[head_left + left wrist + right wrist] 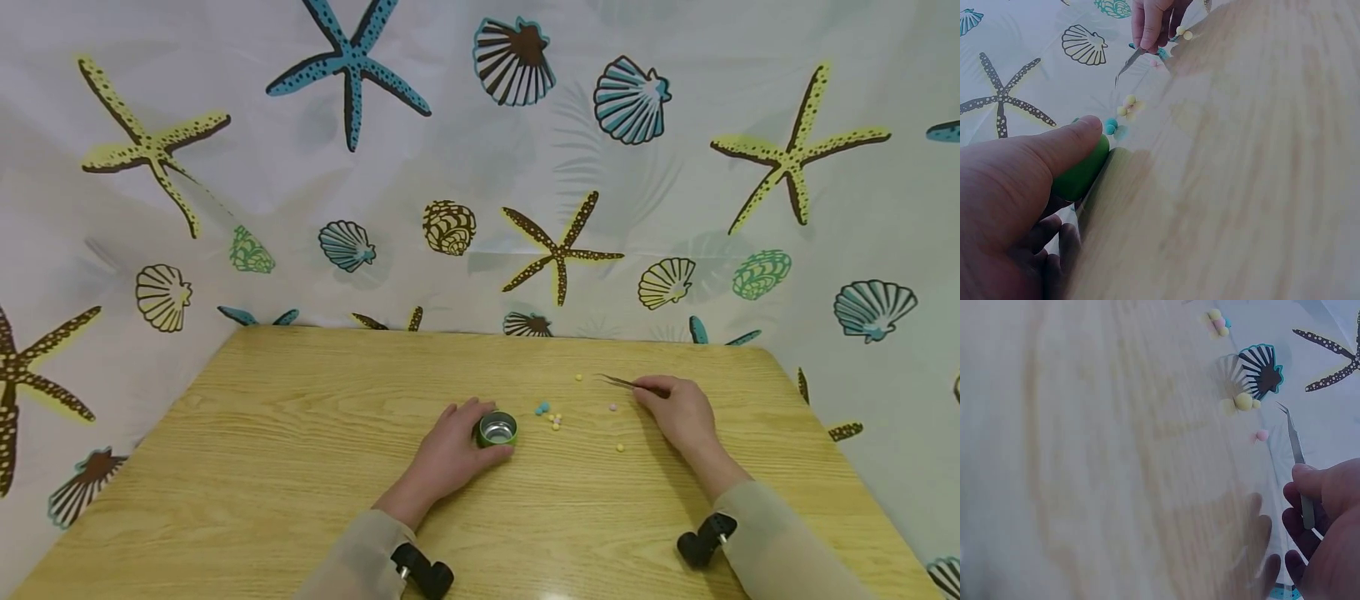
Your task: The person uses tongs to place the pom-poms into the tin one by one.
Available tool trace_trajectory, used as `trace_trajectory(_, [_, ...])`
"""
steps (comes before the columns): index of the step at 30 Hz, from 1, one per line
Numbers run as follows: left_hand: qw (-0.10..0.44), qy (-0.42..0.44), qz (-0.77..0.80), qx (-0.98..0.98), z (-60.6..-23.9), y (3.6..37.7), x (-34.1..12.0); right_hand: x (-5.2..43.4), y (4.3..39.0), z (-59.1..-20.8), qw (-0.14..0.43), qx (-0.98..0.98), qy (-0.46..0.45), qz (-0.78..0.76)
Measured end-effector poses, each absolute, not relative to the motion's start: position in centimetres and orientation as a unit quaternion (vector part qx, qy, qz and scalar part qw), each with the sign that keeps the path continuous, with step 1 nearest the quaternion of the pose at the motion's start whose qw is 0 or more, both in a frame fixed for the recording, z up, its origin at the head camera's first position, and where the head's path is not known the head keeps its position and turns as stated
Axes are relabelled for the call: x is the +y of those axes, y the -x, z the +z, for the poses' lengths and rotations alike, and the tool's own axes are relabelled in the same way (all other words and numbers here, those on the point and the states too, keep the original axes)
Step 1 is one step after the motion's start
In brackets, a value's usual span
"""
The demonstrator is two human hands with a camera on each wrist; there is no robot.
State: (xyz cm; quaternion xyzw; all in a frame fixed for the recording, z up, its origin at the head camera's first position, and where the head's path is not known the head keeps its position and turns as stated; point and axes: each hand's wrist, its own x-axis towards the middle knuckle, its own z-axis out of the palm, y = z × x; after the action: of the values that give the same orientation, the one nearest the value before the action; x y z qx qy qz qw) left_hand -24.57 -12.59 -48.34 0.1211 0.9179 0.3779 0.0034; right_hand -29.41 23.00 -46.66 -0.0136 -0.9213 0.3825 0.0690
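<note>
Head view shows a small green tin (497, 429) standing open on the wooden table (300, 433), its silvery inside bare as far as can be told, so I judge that no bead has gone in yet. The left hand (450, 450) curls round the tin's side and steadies it; in the left wrist view the thumb lies along its green wall. The right hand (675, 412) pinches a pair of fine tweezers (618, 382), tips pointing away toward the far edge and holding nothing that I can see. All the tiny beads lie loose on the table: a cluster of blue and yellow ones (551, 414) just beside the tin, a pink bead (612, 407) near the right hand, a yellow bead (620, 447) nearer the person, another yellow bead (579, 377) beyond the tweezer tips. By my reading, the whole of the picking up is left.
</note>
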Motion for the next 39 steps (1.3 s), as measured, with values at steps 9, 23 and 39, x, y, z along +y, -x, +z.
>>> trace_trajectory(9, [0.001,-0.122,0.382,0.916,-48.3,24.5,-12.6,22.4,30.6,-46.7,0.066,-0.917,0.003,0.393])
trace_trajectory(23, [-0.01,-0.136,0.38,0.915,-48.6,24.7,-12.8,21.7,31.3,-46.9,0.063,-0.925,0.006,0.375])
trace_trajectory(39, [-0.008,-0.137,0.383,0.913,-48.6,24.7,-12.8,21.5,31.7,-47.2,0.067,-0.934,0.01,0.35])
